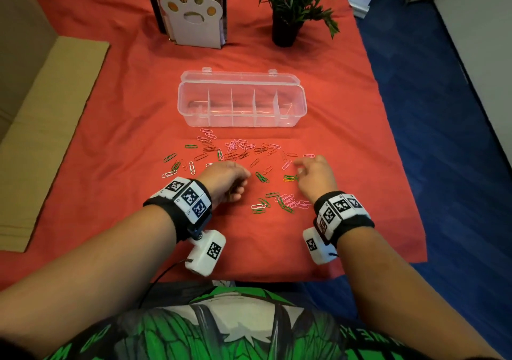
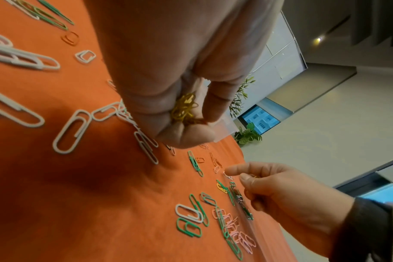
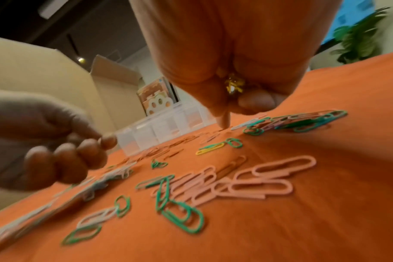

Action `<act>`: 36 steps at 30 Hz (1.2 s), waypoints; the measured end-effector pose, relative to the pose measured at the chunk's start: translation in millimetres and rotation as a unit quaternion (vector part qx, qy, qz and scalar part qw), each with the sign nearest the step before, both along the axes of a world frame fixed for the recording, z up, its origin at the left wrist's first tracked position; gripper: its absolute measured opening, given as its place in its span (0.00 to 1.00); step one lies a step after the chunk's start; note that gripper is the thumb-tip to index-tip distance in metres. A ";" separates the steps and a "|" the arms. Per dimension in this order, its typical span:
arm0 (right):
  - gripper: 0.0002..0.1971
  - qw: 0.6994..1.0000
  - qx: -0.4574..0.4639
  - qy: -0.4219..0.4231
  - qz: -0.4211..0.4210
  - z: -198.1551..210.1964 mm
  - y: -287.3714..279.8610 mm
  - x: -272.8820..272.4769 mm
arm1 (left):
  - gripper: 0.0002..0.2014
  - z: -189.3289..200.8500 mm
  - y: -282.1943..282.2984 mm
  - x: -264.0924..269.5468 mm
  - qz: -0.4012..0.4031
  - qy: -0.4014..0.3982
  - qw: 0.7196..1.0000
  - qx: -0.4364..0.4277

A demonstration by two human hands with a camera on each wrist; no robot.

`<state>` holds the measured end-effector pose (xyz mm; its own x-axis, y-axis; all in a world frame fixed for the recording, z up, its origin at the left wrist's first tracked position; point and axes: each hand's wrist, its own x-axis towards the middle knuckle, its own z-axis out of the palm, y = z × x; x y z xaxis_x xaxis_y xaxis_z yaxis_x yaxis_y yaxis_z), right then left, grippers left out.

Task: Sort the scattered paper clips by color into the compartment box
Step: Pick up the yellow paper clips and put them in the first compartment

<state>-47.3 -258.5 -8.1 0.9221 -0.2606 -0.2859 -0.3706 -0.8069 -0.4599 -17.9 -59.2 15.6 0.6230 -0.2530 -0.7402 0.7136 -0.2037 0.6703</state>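
Note:
The clear compartment box stands open on the red cloth, and I see no clips in its compartments. In front of it, pink, green, white and orange paper clips lie scattered. My left hand hovers over them, its fingers curled around a bunch of yellow clips. My right hand also holds yellow clips in its palm, and its forefinger touches the cloth. A single yellow clip lies beside green ones near the right hand.
A white paw-shaped holder and a potted plant stand behind the box. Flat cardboard lies on the left. The cloth ends at the right over blue floor.

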 end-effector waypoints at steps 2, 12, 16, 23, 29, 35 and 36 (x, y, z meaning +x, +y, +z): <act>0.17 1.000 0.016 -0.001 -0.016 1.0 -3.7 2.8 | 0.11 -1.4 0.7 -0.9 0.005 -0.007 1.000 0.013; 0.18 0.998 -0.037 0.020 0.042 0.8 0.6 -5.0 | 0.14 14.7 16.0 22.4 0.030 -0.049 0.998 -0.006; 0.16 0.998 -0.023 -0.006 0.051 1.7 0.3 -1.7 | 0.16 44.3 31.4 66.2 0.073 -0.081 0.993 -0.041; 0.10 0.998 -0.013 0.001 0.059 6.4 7.3 0.2 | 0.17 62.4 47.1 128.1 0.118 -0.180 0.972 0.094; 0.05 0.996 -0.043 0.013 0.081 1.0 0.8 -4.7 | 0.25 54.4 39.3 122.8 0.066 -0.272 0.942 0.186; 0.07 0.995 -0.071 0.009 0.067 -5.6 -0.6 3.5 | 0.19 25.6 61.8 100.2 -0.119 -0.414 0.811 0.396; 0.08 0.997 -0.070 0.001 0.044 -5.6 -4.0 7.4 | 0.19 20.7 65.4 97.3 -0.134 -0.417 0.804 0.402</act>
